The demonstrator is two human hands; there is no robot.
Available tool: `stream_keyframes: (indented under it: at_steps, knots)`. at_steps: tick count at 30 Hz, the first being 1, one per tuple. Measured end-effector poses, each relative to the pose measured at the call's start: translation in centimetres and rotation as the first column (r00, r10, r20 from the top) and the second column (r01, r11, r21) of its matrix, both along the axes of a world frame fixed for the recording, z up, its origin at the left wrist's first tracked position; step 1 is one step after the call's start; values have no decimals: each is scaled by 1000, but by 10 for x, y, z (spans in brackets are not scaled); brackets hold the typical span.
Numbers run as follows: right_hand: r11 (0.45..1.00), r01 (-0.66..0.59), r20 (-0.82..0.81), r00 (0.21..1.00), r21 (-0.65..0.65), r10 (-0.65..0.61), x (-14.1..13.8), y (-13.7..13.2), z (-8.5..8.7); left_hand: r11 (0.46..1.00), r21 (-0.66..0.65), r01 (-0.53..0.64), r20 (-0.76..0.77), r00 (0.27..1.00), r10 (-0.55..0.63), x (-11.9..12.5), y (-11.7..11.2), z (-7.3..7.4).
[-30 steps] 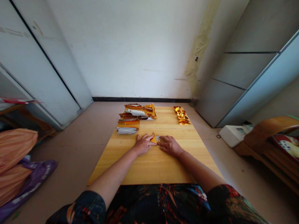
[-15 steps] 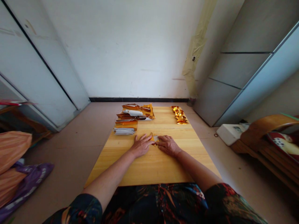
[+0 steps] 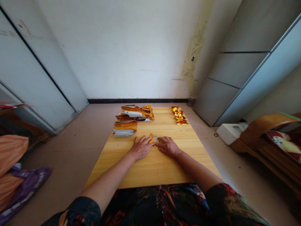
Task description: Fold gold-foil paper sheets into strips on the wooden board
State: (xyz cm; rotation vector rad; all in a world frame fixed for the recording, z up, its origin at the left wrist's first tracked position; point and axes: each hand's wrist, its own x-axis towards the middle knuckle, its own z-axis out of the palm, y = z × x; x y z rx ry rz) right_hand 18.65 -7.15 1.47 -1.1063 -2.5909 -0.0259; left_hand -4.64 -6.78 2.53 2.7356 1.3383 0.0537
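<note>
A small piece of gold foil paper [image 3: 152, 138] with a pale grey-white side lies partly folded on the wooden table, between my two hands. My left hand [image 3: 141, 147] rests palm down with fingers spread, its fingertips touching the paper's left part. From the other side my right hand [image 3: 168, 146] lies low over the right part, fingers stretched out and pressing on it. Both thumbs point inward and almost meet at the near edge of the paper. My fingers cover some of the sheet, so its full shape is hidden.
Stacks of gold and white paper sheets [image 3: 135, 116] stand at the table's back left. Several shiny folded gold foil pieces [image 3: 180, 116] form a row at the back right. Beyond the wooden table [image 3: 150, 172] are a white box [image 3: 229, 133] and a wooden chair [image 3: 265, 130].
Both hands stay on the foil paper in nearly the same pose. The whole view has shifted slightly, with things appearing a little further left.
</note>
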Motion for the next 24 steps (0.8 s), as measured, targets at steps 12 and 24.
stream_keyframes:
  at_steps: [12,24]
  knots:
    - [989,134,11,991,-70,-133,0,5,3,998,66,-13,22,1000,12,6,-4,-1]
    - [901,331,-243,883,-282,-401,-5,24,4,999,42,-21,43,999,19,5,-5,-1]
